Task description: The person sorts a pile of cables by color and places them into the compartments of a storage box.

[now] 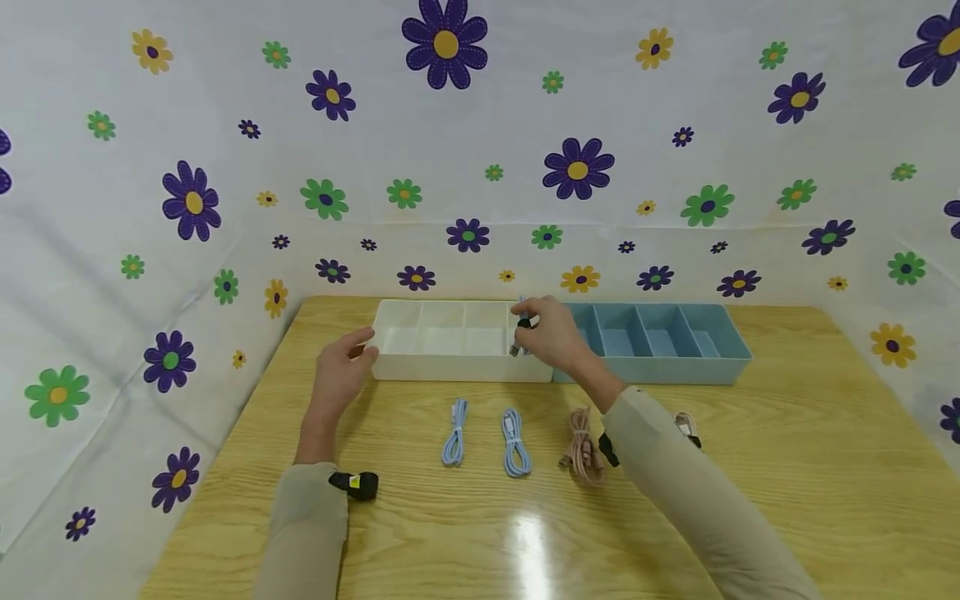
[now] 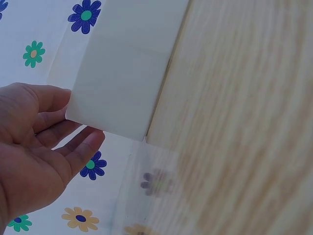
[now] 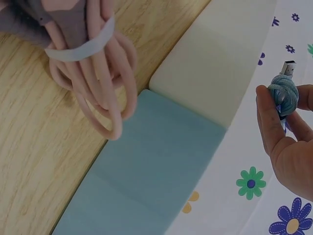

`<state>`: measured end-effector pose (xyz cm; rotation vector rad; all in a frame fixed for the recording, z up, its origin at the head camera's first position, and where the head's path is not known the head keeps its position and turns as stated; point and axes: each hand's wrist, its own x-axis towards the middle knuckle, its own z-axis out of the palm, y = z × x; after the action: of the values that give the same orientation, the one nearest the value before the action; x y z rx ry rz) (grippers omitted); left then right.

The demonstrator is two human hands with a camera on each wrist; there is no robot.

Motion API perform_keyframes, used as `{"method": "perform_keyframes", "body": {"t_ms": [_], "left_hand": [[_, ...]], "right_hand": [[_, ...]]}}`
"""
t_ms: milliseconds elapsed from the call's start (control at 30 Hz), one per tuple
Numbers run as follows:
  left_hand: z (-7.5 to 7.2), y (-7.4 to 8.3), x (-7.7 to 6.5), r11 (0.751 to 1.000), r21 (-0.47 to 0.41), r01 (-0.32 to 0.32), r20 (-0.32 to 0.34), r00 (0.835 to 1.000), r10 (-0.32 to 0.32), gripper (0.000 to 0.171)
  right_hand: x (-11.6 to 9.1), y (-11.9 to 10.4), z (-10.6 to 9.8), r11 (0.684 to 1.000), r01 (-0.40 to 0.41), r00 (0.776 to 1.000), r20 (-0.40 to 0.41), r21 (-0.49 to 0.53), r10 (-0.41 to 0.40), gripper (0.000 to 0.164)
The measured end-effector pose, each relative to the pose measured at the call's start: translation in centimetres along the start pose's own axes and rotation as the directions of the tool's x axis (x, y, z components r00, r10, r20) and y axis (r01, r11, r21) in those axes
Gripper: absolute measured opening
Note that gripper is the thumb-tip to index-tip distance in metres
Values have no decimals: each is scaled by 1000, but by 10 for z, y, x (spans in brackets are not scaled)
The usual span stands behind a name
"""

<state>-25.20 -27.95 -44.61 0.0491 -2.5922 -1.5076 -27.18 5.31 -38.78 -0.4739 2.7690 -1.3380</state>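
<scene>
Our left hand [image 1: 341, 375], fingers apart, and pinching right hand [image 1: 555, 329] are over the surface [image 1: 390, 542]. The left touches a white organizer [image 1: 461, 369] adjoining a blue organizer [image 1: 652, 372]; with the right we hold a blue cable [image 3: 283, 94] over the white one's right end.

In front of you, the table [image 1: 420, 542] was yellow-brown with wood grain, and the white cloth [image 1: 360, 158] on its far side carried purple, green and yellow flowers [image 1: 446, 42]. The far left box [image 1: 461, 369] was white; the far right box [image 1: 652, 371] was dull blue. Nearer you, the left cable [image 1: 458, 417] and middle cable [image 1: 513, 437] were pale blue, the bundled cable [image 1: 581, 446] to their right dusty pink. In your right hand [image 1: 551, 329], the held cable [image 3: 283, 95] was blue with a silver plug [image 3: 288, 67]. Your sleeves [image 1: 303, 517] were beige.
</scene>
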Motion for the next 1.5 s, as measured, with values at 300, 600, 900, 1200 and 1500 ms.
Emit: {"method": "perform_keyframes", "body": {"t_ms": [300, 600, 900, 1200, 1500], "left_hand": [[0, -1, 1, 1000, -13, -7, -7, 1000, 7, 42], [1, 0, 0, 1000, -18, 3, -10, 1000, -3, 41], [-1, 2, -2, 999, -15, -40, -15, 999, 40, 36], [2, 0, -2, 998, -47, -29, -14, 999, 29, 36], [2, -4, 0, 998, -48, -28, -12, 1000, 28, 37]], "right_hand": [[5, 9, 4, 1000, 3, 1000, 12, -25, -3, 42], [10, 13, 1, 998, 13, 1000, 15, -55, -12, 41], [13, 16, 5, 998, 14, 1000, 22, -67, -13, 41], [13, 19, 9, 999, 10, 1000, 5, -46, -9, 41], [14, 23, 13, 999, -18, 1000, -5, -38, 17, 40]]}}
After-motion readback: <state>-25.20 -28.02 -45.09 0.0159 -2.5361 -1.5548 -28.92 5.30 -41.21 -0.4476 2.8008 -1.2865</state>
